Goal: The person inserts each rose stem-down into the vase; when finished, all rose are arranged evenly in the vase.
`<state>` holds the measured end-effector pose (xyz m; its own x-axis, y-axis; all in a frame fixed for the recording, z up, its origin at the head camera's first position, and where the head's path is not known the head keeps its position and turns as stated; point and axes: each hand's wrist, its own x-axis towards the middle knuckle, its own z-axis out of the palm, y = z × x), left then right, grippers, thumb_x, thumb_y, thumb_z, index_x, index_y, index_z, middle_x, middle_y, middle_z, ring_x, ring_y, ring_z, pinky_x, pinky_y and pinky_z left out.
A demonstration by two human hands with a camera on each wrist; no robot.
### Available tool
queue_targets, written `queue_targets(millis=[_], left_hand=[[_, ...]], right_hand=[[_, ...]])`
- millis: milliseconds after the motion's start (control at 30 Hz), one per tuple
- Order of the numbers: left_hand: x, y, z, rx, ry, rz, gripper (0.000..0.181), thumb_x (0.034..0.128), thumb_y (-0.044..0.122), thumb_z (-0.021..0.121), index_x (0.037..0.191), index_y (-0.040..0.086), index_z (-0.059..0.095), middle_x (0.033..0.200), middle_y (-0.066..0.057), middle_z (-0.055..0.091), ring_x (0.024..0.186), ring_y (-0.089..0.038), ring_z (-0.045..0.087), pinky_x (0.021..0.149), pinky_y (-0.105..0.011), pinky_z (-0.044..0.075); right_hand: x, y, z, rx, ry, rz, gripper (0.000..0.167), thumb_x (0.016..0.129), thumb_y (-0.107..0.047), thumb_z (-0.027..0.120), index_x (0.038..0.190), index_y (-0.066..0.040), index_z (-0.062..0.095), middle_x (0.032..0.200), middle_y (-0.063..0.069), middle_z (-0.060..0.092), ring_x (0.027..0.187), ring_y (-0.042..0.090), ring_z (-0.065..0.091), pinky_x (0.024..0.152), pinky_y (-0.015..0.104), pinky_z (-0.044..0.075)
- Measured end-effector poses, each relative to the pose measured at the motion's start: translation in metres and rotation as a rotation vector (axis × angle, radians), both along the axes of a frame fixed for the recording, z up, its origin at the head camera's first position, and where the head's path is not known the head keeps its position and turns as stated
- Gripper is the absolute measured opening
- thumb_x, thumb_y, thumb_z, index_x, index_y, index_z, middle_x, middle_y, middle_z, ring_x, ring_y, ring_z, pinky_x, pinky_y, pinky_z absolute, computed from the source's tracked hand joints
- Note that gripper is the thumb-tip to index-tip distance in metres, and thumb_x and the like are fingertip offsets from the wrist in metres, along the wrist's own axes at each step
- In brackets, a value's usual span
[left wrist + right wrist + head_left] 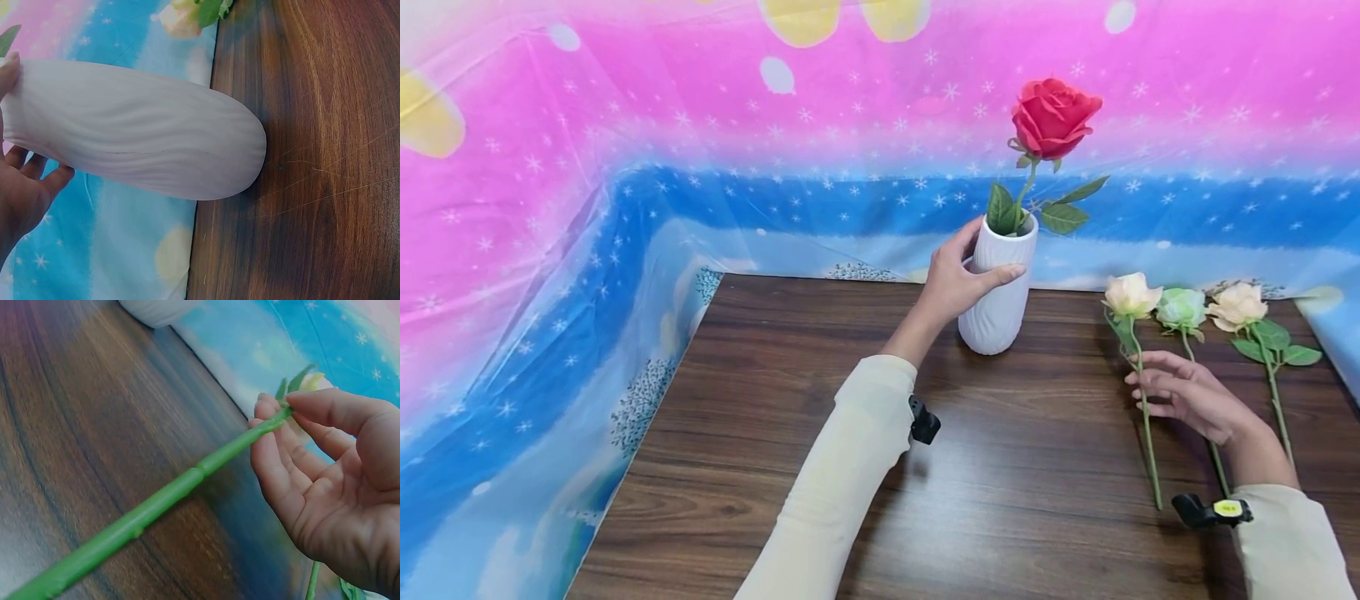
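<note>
Well, item one: a white vase (1000, 310), at the far side of the worktop (775, 392), gripped by the left hand (958, 282), fingers and thumb around its upper part. Best held steady and upright, thumb below the rim.

Item two: a cream flower (1129, 297), right of the vase, its stem (1148, 454) pinched between thumb and fingertips of the right hand (1206, 402). A light, firm pinch well up the stem should serve; the long lower end would likely swing, so a slow, straight lift seems wise.

Item three: a red rose (1055, 118), standing in the vase; its leaves (1063, 218) crowd the mouth and could snag.

Item four: a green flower (1182, 310), just beside, stem running behind the right hand, easily dragged along.

Item five: a second cream bloom (1238, 307), farther right, leafy.

Item six: a pink-and-blue cloth (820, 196), hung behind.
</note>
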<state>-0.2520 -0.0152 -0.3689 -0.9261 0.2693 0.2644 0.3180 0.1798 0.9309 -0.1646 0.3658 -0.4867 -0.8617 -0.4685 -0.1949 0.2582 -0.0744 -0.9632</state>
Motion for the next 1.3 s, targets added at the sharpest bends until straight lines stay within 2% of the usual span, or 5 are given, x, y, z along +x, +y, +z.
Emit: queue_targets(millis=[433, 633, 933, 1100, 1300], left_hand=[[-0.001, 0.001, 0.0, 0.001, 0.002, -0.005, 0.078, 0.0861, 0.026, 0.083, 0.154, 0.024, 0.043, 0.145, -0.002, 0.059, 0.134, -0.021, 0.06, 0.107, -0.039, 0.055], [-0.003, 0.002, -0.001, 0.006, -0.019, -0.011, 0.08, 0.0859, 0.022, 0.083, 0.155, 0.02, 0.042, 0.148, -0.005, 0.057, 0.135, -0.022, 0.059, 0.11, -0.04, 0.052], [0.0, 0.001, 0.0, -0.004, 0.003, 0.002, 0.077, 0.086, 0.028, 0.083, 0.153, 0.025, 0.044, 0.145, -0.001, 0.06, 0.134, -0.021, 0.06, 0.105, -0.039, 0.056], [0.0, 0.001, 0.0, -0.006, 0.002, 0.004, 0.078, 0.0855, 0.03, 0.083, 0.153, 0.026, 0.044, 0.145, 0.0, 0.059, 0.134, -0.02, 0.06, 0.105, -0.039, 0.056], [-0.001, 0.001, -0.001, -0.009, 0.007, 0.009, 0.079, 0.0852, 0.029, 0.084, 0.153, 0.025, 0.044, 0.145, 0.0, 0.059, 0.133, -0.02, 0.06, 0.105, -0.039, 0.056]], right_hand=[[-0.003, -0.014, 0.013, 0.019, 0.005, -0.105, 0.026, 0.107, -0.004, 0.047, 0.119, -0.02, 0.064, 0.101, -0.004, 0.076, 0.089, 0.01, 0.074, 0.075, 0.028, 0.063], [-0.003, -0.019, 0.019, -0.091, 0.043, -0.139, 0.033, 0.105, 0.003, 0.045, 0.119, -0.018, 0.068, 0.105, -0.002, 0.077, 0.092, 0.012, 0.075, 0.079, 0.029, 0.064], [-0.005, -0.027, 0.026, -0.24, 0.087, -0.178, 0.038, 0.104, 0.008, 0.042, 0.127, -0.016, 0.063, 0.108, 0.004, 0.078, 0.093, 0.016, 0.076, 0.079, 0.031, 0.064], [-0.005, -0.03, 0.032, -0.202, 0.085, -0.214, 0.037, 0.105, 0.005, 0.044, 0.129, -0.019, 0.059, 0.107, 0.002, 0.078, 0.093, 0.014, 0.076, 0.079, 0.031, 0.064], [-0.007, -0.034, 0.037, -0.184, 0.09, -0.25, 0.031, 0.105, 0.0, 0.047, 0.125, -0.017, 0.064, 0.106, -0.001, 0.078, 0.092, 0.013, 0.077, 0.079, 0.031, 0.064]])
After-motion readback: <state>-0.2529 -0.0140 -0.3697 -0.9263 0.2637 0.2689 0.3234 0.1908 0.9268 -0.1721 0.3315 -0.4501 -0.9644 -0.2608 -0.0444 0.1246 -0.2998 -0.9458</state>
